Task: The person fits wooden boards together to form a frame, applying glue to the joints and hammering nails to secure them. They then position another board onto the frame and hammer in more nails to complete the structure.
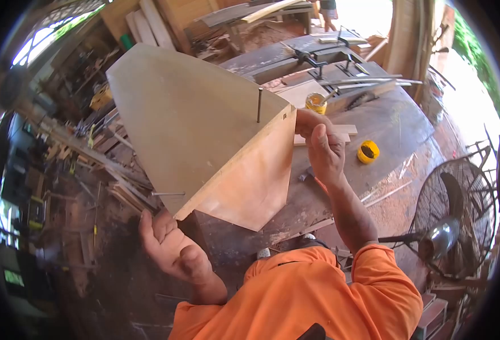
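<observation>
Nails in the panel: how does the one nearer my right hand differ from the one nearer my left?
The right-hand nail looks dark and points up the view; the left-hand nail looks paler and lies sideways across it. Both stick out of the panel, near its joined edge.

On the workbench (394,127), right of the wooden piece (187,107), sits one jar (368,153); another jar (316,106) stands behind it, leftward. A fan (456,218) stands right of the workbench.
</observation>
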The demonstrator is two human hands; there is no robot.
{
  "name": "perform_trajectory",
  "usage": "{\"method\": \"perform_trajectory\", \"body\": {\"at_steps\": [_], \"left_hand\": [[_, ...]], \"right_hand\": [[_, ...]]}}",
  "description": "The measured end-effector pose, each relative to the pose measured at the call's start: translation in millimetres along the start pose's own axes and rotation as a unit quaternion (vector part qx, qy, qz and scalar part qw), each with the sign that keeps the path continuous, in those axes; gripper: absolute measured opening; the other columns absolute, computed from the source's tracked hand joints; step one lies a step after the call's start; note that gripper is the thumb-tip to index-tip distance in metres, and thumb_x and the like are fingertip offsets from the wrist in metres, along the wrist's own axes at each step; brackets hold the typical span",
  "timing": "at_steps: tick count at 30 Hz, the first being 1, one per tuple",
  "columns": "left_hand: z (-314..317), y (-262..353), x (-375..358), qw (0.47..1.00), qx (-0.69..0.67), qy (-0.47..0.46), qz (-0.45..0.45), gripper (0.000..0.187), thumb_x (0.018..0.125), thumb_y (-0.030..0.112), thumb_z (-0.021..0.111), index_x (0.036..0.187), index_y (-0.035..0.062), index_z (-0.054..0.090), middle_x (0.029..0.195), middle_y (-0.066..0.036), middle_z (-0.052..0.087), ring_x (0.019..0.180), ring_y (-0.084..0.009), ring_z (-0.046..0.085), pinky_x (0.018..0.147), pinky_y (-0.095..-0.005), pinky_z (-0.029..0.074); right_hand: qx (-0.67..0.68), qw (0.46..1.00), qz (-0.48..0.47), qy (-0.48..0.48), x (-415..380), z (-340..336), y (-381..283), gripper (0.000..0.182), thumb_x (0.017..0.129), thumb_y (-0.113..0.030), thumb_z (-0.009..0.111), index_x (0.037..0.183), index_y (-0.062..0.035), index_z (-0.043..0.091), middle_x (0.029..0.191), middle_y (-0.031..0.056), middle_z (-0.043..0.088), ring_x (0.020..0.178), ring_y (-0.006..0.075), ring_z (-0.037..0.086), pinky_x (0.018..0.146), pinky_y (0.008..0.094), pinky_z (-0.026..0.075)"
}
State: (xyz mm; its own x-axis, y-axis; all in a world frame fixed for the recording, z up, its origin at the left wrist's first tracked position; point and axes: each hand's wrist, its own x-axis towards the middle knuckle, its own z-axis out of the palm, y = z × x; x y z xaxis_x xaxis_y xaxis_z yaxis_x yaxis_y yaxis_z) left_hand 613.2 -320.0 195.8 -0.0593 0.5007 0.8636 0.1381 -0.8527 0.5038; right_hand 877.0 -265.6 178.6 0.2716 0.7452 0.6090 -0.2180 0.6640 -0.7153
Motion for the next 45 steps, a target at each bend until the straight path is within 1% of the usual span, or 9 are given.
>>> {"method": "perform_trajectory", "body": {"at_steps": [3, 8, 21, 24, 30, 33, 37, 41, 45], "left_hand": [[32.5, 26.1, 11.2, 0.993, 0.004, 0.096, -0.069, 0.067, 0.092, 0.025, 0.062, 0.137, -0.0136, 0.031, 0.118, -0.026, 0.057, 0.109, -0.0303, 0.058, 0.095, -0.0400, 0.046], [56.5, 43.5, 20.2, 0.964, 0.041, 0.239, -0.108, 0.025, 0.088, -0.003, 0.062, 0.110, -0.0135, 0.062, 0.104, -0.019, 0.066, 0.097, -0.0219, 0.063, 0.089, -0.0325, 0.049], [59.8, 49.8, 32.4, 0.962, 0.083, 0.240, -0.103, 0.023, 0.083, -0.001, 0.070, 0.101, -0.0137, 0.064, 0.099, -0.016, 0.066, 0.090, -0.0189, 0.062, 0.082, -0.0277, 0.051], [57.9, 53.6, 31.5, 0.959, 0.082, 0.239, -0.130, 0.022, 0.083, 0.000, 0.070, 0.100, -0.0132, 0.064, 0.100, -0.016, 0.066, 0.092, -0.0196, 0.062, 0.084, -0.0282, 0.050], [62.2, 60.2, 40.0, 0.971, 0.060, 0.180, -0.147, 0.047, 0.087, 0.006, 0.067, 0.126, -0.0128, 0.049, 0.108, -0.017, 0.063, 0.100, -0.0190, 0.060, 0.093, -0.0314, 0.046], [74.9, 57.3, 50.4, 0.974, -0.073, 0.176, -0.124, 0.054, 0.087, 0.016, 0.070, 0.128, -0.0100, 0.048, 0.112, -0.015, 0.063, 0.102, -0.0152, 0.059, 0.091, -0.0253, 0.043], [56.6, 36.1, 38.6, 0.975, -0.012, 0.139, -0.171, 0.050, 0.089, 0.022, 0.067, 0.124, -0.0100, 0.051, 0.095, -0.005, 0.059, 0.089, -0.0130, 0.056, 0.087, -0.0244, 0.041], [49.1, 30.9, 33.3, 0.981, 0.004, 0.133, -0.140, 0.041, 0.095, 0.018, 0.054, 0.124, -0.0092, 0.046, 0.120, -0.024, 0.055, 0.110, -0.0298, 0.057, 0.095, -0.0406, 0.046], [44.7, 32.7, 32.3, 0.981, -0.012, 0.142, -0.133, 0.045, 0.094, 0.024, 0.058, 0.127, -0.0045, 0.046, 0.120, -0.022, 0.056, 0.110, -0.0310, 0.056, 0.097, -0.0422, 0.045]], "right_hand": [[-0.031, 0.999, -0.014, -0.027, 16.1, 12.8, -26.4, 0.037, 0.097, -0.025, 0.057, 0.121, 0.0021, 0.059, 0.105, 0.0083, 0.064, 0.092, 0.0144, 0.059, 0.083, 0.0246, 0.045], [-0.072, 0.994, -0.073, -0.045, 22.5, 19.5, -29.0, 0.029, 0.090, -0.004, 0.064, 0.117, 0.0040, 0.062, 0.101, 0.0074, 0.063, 0.090, 0.0108, 0.055, 0.080, 0.0207, 0.042], [-0.016, 0.989, -0.036, -0.141, 39.1, 3.7, -35.6, 0.022, 0.087, -0.002, 0.066, 0.108, 0.0037, 0.067, 0.094, 0.0085, 0.066, 0.087, 0.0133, 0.058, 0.078, 0.0233, 0.045], [0.012, 0.975, 0.061, -0.212, 52.5, -10.1, -39.9, 0.028, 0.086, -0.003, 0.067, 0.113, 0.0031, 0.064, 0.100, 0.0087, 0.065, 0.088, 0.0151, 0.061, 0.080, 0.0254, 0.047], [0.003, 0.943, 0.003, -0.333, 87.8, -11.7, -49.5, 0.042, 0.088, -0.008, 0.066, 0.128, -0.0028, 0.055, 0.105, 0.0074, 0.061, 0.091, 0.0136, 0.062, 0.079, 0.0296, 0.052], [-0.057, 0.925, -0.026, -0.376, 98.3, -12.8, -44.3, 0.040, 0.087, -0.010, 0.067, 0.126, -0.0062, 0.059, 0.099, 0.0075, 0.062, 0.088, 0.0139, 0.063, 0.074, 0.0281, 0.052], [-0.120, 0.902, -0.101, -0.403, 106.3, -10.6, -49.6, 0.038, 0.084, -0.009, 0.068, 0.122, -0.0041, 0.062, 0.104, 0.0083, 0.065, 0.086, 0.0154, 0.061, 0.076, 0.0289, 0.050], [-0.058, 0.917, -0.112, -0.377, 99.2, -9.2, -44.6, 0.035, 0.083, -0.007, 0.069, 0.117, -0.0027, 0.064, 0.107, 0.0105, 0.067, 0.087, 0.0181, 0.062, 0.075, 0.0299, 0.049], [-0.007, 0.934, -0.159, -0.321, 93.6, -3.9, -38.1, 0.027, 0.082, -0.009, 0.069, 0.109, -0.0043, 0.066, 0.090, 0.0127, 0.067, 0.080, 0.0271, 0.066, 0.070, 0.0360, 0.051]]}}
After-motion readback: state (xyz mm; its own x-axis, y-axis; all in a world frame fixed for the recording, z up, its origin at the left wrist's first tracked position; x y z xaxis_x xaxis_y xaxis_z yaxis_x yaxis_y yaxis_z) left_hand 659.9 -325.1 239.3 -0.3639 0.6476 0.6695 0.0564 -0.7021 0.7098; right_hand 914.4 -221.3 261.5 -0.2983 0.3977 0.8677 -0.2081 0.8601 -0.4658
